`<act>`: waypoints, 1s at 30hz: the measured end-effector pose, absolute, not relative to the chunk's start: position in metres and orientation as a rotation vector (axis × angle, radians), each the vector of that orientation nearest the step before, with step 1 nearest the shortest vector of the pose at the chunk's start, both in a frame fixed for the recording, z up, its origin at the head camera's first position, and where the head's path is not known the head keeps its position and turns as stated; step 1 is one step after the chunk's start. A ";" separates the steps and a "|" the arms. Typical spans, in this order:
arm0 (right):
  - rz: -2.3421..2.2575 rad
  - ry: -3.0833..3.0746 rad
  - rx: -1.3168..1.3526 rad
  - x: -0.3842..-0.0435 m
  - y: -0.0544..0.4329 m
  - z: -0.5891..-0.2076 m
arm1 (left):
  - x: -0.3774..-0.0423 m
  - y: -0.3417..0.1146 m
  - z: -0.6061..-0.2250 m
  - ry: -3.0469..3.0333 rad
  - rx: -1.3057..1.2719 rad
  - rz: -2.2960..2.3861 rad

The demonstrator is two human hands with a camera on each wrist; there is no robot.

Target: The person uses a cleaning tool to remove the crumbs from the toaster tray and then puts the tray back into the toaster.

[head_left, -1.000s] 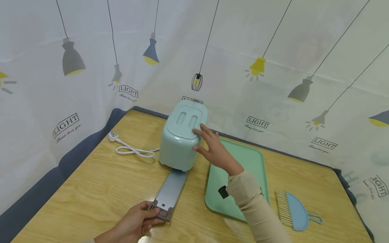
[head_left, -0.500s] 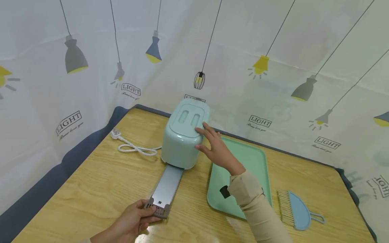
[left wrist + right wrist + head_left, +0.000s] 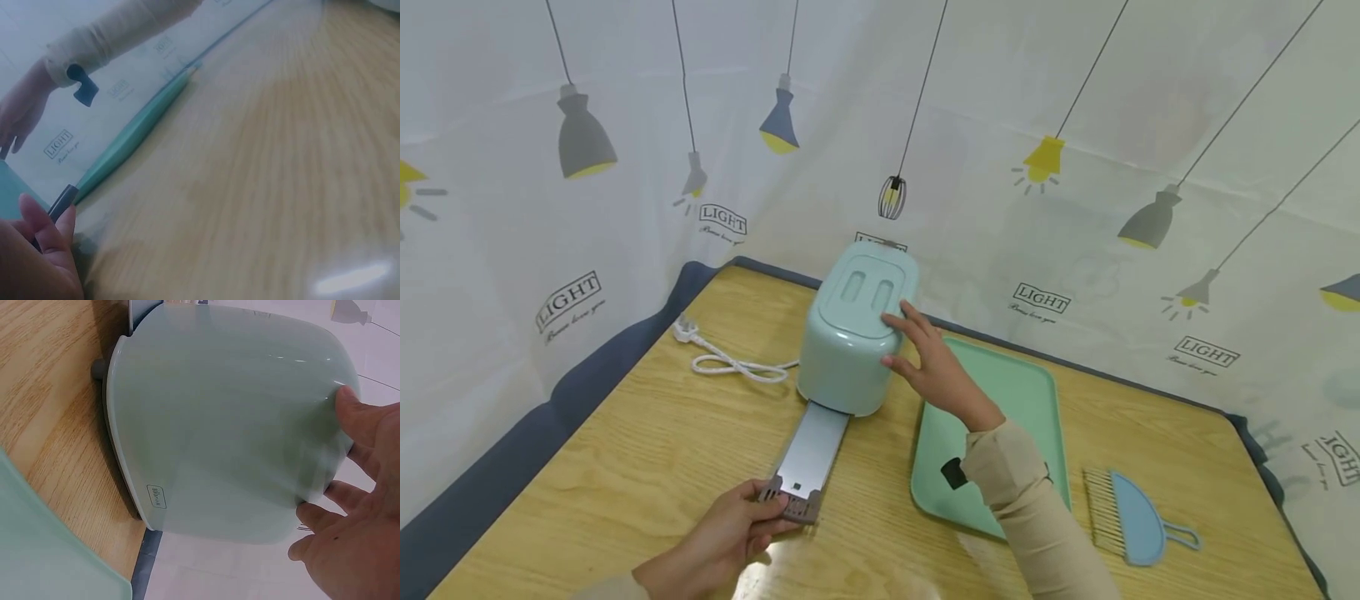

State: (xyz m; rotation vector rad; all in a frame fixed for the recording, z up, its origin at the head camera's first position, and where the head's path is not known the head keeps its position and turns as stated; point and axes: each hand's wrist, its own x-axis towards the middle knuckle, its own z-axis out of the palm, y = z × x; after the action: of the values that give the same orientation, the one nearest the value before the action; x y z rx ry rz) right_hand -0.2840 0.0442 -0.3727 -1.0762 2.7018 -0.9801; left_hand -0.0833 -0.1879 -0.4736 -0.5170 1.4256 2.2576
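Observation:
A pale mint toaster [image 3: 842, 367] with a lid over its top stands at the back of the table. From under its near end sticks a flat silver crumb tray [image 3: 815, 446] with a brown slotted end piece. My left hand [image 3: 722, 537] pinches that end piece, thumb on top and fingers below; in the left wrist view only part of the hand [image 3: 44, 256] and a dark edge show. My right hand [image 3: 943, 375] rests on the toaster's right upper edge with spread fingers. The right wrist view shows these fingertips against the toaster's side [image 3: 206, 425].
Right of the toaster lies a green serving tray [image 3: 1030, 408], partly under my right forearm. A blue brush [image 3: 1138, 521] with pale bristles lies farther right. The toaster's white power cord [image 3: 737, 371] is bundled at the left. A printed curtain [image 3: 985, 250] hangs behind the table.
My left hand has pushed the crumb tray slightly forward, so its far end now sits under the toaster's near edge. The right hand has stayed on the toaster. The head view shifted a little.

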 end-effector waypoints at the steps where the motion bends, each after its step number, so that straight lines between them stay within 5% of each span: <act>1: -0.982 2.700 -1.067 -0.284 0.044 -0.373 | -0.084 -0.187 -0.474 1.438 -0.517 2.254; 30: -1.018 2.687 -1.056 -0.283 0.044 -0.379 | -0.111 -0.173 -0.477 1.564 -0.639 2.234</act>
State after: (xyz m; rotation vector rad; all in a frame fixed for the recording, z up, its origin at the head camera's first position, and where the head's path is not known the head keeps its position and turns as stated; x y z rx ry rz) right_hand -0.2832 0.0441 -0.3792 -1.0564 2.6875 -1.0183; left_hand -0.1107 -0.1735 -0.4770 -0.6395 1.5638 2.2336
